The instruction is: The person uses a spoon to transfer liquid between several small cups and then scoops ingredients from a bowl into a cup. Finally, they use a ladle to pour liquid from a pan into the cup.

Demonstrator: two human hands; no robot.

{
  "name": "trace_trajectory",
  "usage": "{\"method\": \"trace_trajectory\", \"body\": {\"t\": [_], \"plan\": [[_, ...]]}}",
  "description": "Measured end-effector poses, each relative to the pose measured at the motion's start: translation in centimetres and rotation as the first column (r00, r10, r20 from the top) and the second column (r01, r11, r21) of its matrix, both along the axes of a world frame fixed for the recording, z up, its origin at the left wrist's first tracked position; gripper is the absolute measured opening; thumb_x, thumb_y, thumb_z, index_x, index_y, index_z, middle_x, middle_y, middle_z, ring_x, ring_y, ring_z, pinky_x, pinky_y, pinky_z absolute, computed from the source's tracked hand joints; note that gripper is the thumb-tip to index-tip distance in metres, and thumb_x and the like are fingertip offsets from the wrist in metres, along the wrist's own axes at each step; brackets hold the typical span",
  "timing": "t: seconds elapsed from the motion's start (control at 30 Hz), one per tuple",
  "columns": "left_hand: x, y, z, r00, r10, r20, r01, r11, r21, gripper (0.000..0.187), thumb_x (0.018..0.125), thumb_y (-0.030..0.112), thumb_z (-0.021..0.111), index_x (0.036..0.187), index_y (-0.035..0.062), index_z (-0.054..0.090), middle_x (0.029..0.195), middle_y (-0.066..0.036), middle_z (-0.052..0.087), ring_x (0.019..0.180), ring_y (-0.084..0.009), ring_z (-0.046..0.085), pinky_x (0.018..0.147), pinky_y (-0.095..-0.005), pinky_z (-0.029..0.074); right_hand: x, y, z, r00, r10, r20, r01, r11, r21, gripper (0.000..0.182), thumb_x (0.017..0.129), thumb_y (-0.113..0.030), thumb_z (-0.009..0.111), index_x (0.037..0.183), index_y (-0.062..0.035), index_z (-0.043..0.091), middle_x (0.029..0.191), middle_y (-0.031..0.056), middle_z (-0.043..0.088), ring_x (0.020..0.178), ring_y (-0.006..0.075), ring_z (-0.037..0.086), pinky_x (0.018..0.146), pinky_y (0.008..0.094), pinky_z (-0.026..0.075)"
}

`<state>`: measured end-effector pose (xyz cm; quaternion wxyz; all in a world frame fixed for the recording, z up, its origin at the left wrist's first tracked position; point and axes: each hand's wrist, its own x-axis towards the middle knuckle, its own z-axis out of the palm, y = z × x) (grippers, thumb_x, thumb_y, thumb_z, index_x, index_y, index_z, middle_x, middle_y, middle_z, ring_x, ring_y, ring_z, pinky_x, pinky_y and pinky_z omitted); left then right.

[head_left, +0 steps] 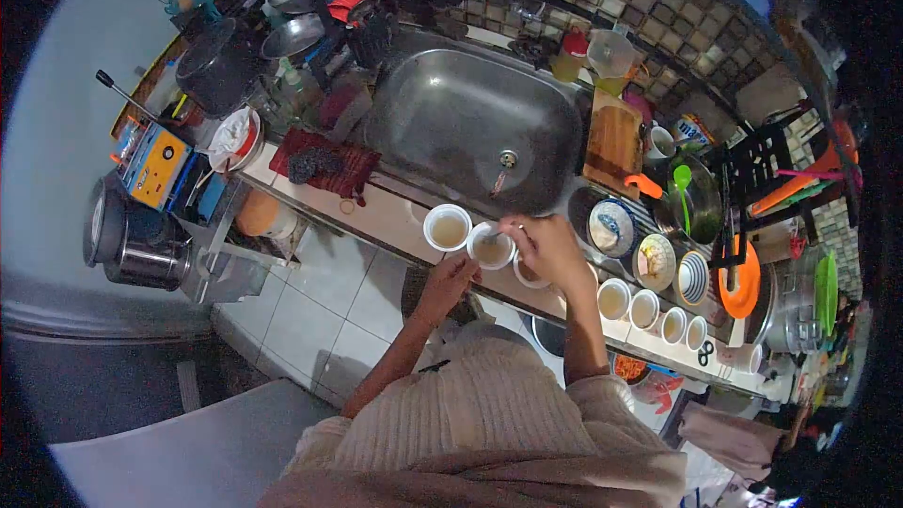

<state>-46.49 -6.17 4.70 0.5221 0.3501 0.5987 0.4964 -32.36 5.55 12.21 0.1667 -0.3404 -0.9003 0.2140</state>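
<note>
- Right hand: fingers pinched on a slim utensil (mostly hidden by the grasp), dipped into the second cup.
- Left hand: fingertips at that cup's near side; whether they grip it cannot be told.
- Second cup: on the counter before the sink, just right of the leftmost cup.

only lettering i can make out is "ma" on the packet to the right of the sink, rest of its print's too small.
</note>
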Motion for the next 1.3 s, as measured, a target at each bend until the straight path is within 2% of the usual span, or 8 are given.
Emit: {"method": "trace_trajectory", "body": {"t": [0.27, 0.47, 0.67, 0.83, 0.97, 1.03, 1.13, 1.3], "plan": [[-0.3, 0.0, -0.6, 0.999, -0.043, 0.022, 0.045, 0.996, -0.077, 0.024, 0.089, 0.025, 0.047, 0.078, 0.0050, 0.055, 0.072, 0.001, 0.056, 0.060, -0.0046, 0.047, 0.053, -0.0207, 0.040, -0.4, -0.5, 0.5, 0.996, -0.087, 0.033, 0.085, 0.995, 0.047, 0.020, 0.083, -0.026, 0.052, 0.087, -0.0099, 0.064, 0.063, 0.0162, 0.057, 0.059, 0.0345, 0.057, 0.057, 0.0391, 0.045], [-0.2, -0.4, -0.6, 1.000, -0.022, 0.021, 0.022, 0.999, 0.028, 0.024, 0.089, 0.026, 0.047, 0.081, 0.0055, 0.055, 0.071, 0.002, 0.054, 0.059, -0.0045, 0.046, 0.051, -0.0201, 0.038, 0.5, -1.0, 2.3, 0.999, 0.033, -0.029, -0.034, 0.999, -0.024, 0.018, 0.083, -0.023, 0.053, 0.088, -0.0088, 0.063, 0.061, 0.0155, 0.057, 0.053, 0.0325, 0.056, 0.050, 0.0364, 0.044], [-1.6, -1.9, -0.5, 0.991, 0.128, 0.039, -0.128, 0.992, 0.004, 0.024, 0.089, 0.029, 0.048, 0.079, 0.0081, 0.054, 0.068, 0.003, 0.051, 0.056, -0.0025, 0.041, 0.047, -0.0177, 0.034, 2.6, -2.0, 3.4, 0.976, -0.125, -0.176, 0.136, 0.989, 0.054, 0.016, 0.082, -0.024, 0.056, 0.084, -0.0091, 0.061, 0.059, 0.0142, 0.057, 0.052, 0.0308, 0.058, 0.047, 0.0367, 0.045], [-3.4, -1.1, -0.4, 0.970, 0.214, 0.113, -0.206, 0.975, -0.077, 0.024, 0.087, 0.032, 0.051, 0.078, 0.0100, 0.054, 0.068, 0.005, 0.051, 0.055, -0.0015, 0.039, 0.044, -0.0170, 0.031, 3.1, -2.3, 4.0, 0.925, -0.231, -0.301, 0.226, 0.973, -0.053, 0.012, 0.081, -0.018, 0.056, 0.083, -0.0074, 0.060, 0.061, 0.0131, 0.059, 0.051, 0.0270, 0.059, 0.048, 0.0344, 0.045], [-3.6, -0.8, 0.1, 0.972, 0.230, 0.055, -0.228, 0.973, -0.041, 0.022, 0.086, 0.031, 0.052, 0.078, 0.0109, 0.053, 0.067, 0.005, 0.051, 0.053, -0.0010, 0.039, 0.042, -0.0162, 0.030, 1.8, -2.5, 4.2, 0.894, -0.220, -0.390, 0.211, 0.975, -0.066, 0.010, 0.081, -0.017, 0.057, 0.084, -0.0073, 0.060, 0.064, 0.0124, 0.060, 0.051, 0.0263, 0.059, 0.049, 0.0327, 0.045], [-3.5, -0.9, 0.1, 0.970, 0.234, 0.068, -0.231, 0.972, -0.050, 0.022, 0.086, 0.031, 0.052, 0.077, 0.0112, 0.053, 0.067, 0.005, 0.052, 0.052, -0.0008, 0.039, 0.042, -0.0158, 0.029, 0.3, -2.5, 3.3, 0.867, -0.084, -0.492, 0.153, 0.983, 0.103, 0.011, 0.081, -0.017, 0.056, 0.085, -0.0080, 0.060, 0.065, 0.0115, 0.061, 0.053, 0.0266, 0.059, 0.049, 0.0329, 0.045], [-3.4, -0.9, 0.3, 0.966, 0.236, 0.106, -0.236, 0.972, -0.008, 0.020, 0.086, 0.029, 0.052, 0.077, 0.0115, 0.052, 0.066, 0.005, 0.052, 0.051, -0.0004, 0.038, 0.043, -0.0154, 0.029, -2.0, -2.4, 1.9, 0.892, 0.076, -0.445, -0.022, 0.992, 0.126, 0.012, 0.081, -0.018, 0.056, 0.085, -0.0091, 0.061, 0.067, 0.0106, 0.061, 0.058, 0.0270, 0.060, 0.051, 0.0356, 0.046], [-3.8, -0.8, -0.4, 0.964, 0.240, 0.115, -0.235, 0.970, -0.055, 0.018, 0.087, 0.025, 0.050, 0.076, 0.0111, 0.052, 0.065, 0.005, 0.051, 0.052, 0.0000, 0.039, 0.044, -0.0157, 0.030, -4.7, -1.8, -0.3, 0.980, 0.086, -0.177, -0.058, 0.986, 0.157, 0.018, 0.081, -0.025, 0.053, 0.087, -0.0113, 0.062, 0.068, 0.0119, 0.061, 0.062, 0.0285, 0.060, 0.057, 0.0405, 0.047]]}}
